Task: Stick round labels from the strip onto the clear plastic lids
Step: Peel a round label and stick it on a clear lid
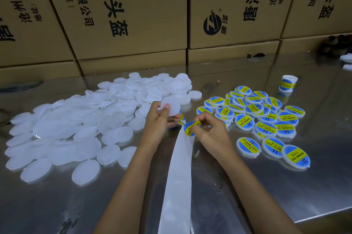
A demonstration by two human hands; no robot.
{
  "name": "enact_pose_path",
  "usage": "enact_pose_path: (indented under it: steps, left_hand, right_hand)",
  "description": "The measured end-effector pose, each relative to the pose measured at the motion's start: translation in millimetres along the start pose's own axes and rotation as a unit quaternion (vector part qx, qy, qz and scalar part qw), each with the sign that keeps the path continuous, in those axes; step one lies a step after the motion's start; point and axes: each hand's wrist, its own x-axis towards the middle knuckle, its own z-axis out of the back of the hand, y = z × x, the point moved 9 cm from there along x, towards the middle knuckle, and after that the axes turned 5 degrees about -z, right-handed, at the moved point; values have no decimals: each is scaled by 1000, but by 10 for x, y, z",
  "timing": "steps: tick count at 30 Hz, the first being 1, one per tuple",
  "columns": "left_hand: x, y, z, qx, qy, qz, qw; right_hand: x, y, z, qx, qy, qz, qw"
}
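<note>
Left hand (160, 119) holds a bare lid (171, 107) upright, thumb pressed on its near face and fingers curled behind it; the same hand also pinches the strip (179, 167) just below the lid, where printed labels show at the fingers. Right hand (208, 129) pinches a blue-and-yellow label (188, 128) by its right edge between thumb and curled fingertips — the label's left part lies against the top of the strip, below and just right of the held lid, and not touching it. The white strip runs from the two hands down toward the near edge of the steel table (266, 195). Left of the hands: a heap of plain lids (76, 125). Right of the hands: a cluster of labelled lids (262, 119), and beyond it a label roll (288, 83) standing apart. Behind the table — stacked printed cartons (123, 14).
</note>
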Motion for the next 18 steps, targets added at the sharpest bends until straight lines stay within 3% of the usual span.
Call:
enact_pose_path:
  steps: [8, 12, 18]
  left_hand:
    - [-30, -90, 56, 18, -5, -9, 1000]
    - [-54, -160, 46, 0, -5, -11, 1000]
    - [-152, -299, -176, -122, 68, -21, 990]
  right_hand:
    - [-13, -48, 14, 191, 50, -84, 977]
    - [-8, -48, 39, 265, 37, -96, 959]
    - [-8, 61, 43, 252, 31, -43, 966]
